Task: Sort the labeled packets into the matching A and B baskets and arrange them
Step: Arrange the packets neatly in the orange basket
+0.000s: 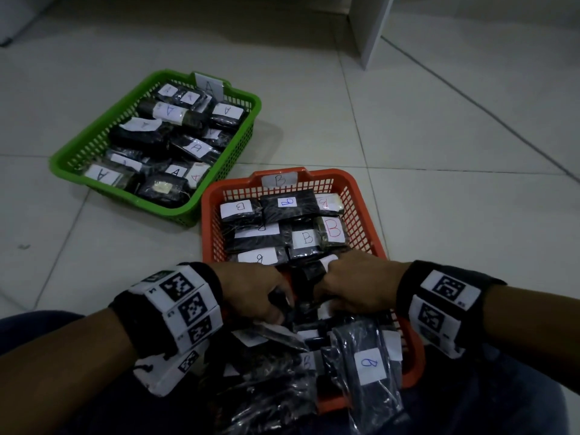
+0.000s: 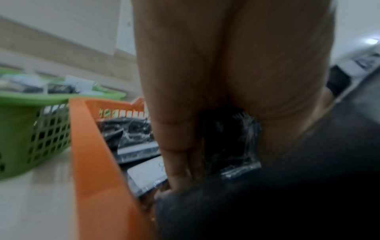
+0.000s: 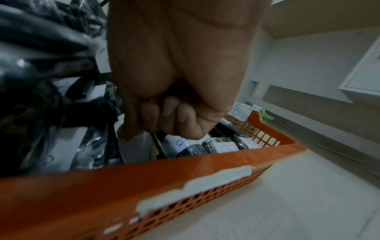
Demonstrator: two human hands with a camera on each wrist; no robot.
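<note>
Left hand (image 1: 251, 293): we see it curled over a dark wrapped packet (image 2: 228, 139) at the near end of the orange B basket (image 1: 373, 227); fingers (image 2: 176, 155) pressed together along the packet's side.
Right hand (image 1: 354, 284): fingers (image 3: 170, 116) curled in, thumb pinching a white-labelled packet (image 3: 133, 147) just inside the basket wall.
B basket state: far half, centre of the frame, lies in tidy rows with B labels up; near half, lower centre, is a loose heap spilling over the near rim.
A basket (image 1: 78, 146): green, upper left of the frame, full of A packets, well apart from both hands.
Risk 1: heap sits above the rim; we think tugging one packet could slide its neighbours out onto the lap or floor.
Risk 2: film wrap looks slick; a shallow pinch may slip.
Risk 3: labels in the heap are partly hidden or face down, so we could miss a stray A.
Risk 4: the hands are crowded together; pushing forward may disturb the finished rows.
</note>
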